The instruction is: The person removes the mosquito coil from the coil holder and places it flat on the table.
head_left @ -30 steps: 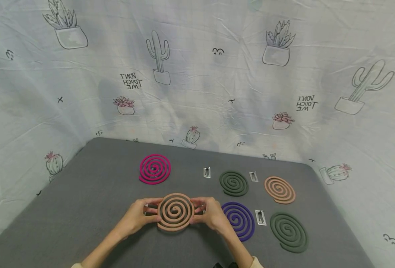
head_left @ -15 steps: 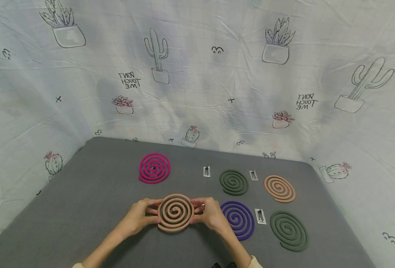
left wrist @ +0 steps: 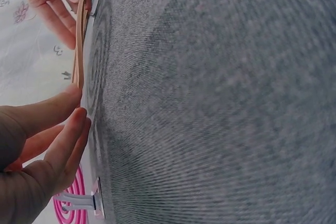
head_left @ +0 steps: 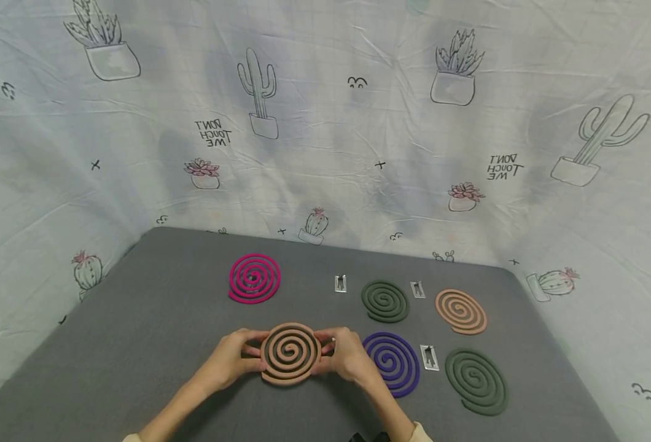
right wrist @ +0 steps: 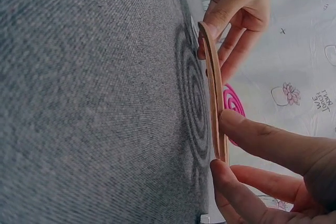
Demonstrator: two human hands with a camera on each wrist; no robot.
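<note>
Both hands hold one tan mosquito coil (head_left: 290,351) between them, low over the grey table. My left hand (head_left: 236,357) pinches its left edge between thumb and fingers, and my right hand (head_left: 350,355) pinches the right edge the same way. Seen edge-on in the left wrist view, the coil (left wrist: 79,51) casts a spiral shadow on the cloth under it. The right wrist view shows the coil (right wrist: 214,87) apart from the surface, with a narrow slit between its strands. Beyond it, a pink coil (head_left: 252,277) sits raised on a small metal stand (left wrist: 79,201).
Right of my hands lie a purple coil (head_left: 387,361), two dark green coils (head_left: 384,300) and another tan coil (head_left: 459,310). Flat metal stands (head_left: 429,357) lie among them, one farther back (head_left: 340,283). White printed cloth (head_left: 325,123) encloses the table's back and sides.
The held coil and both hands have come slightly lower in the head view, toward the body. Both grips stay as they were, and the other coils and stands keep their places.
</note>
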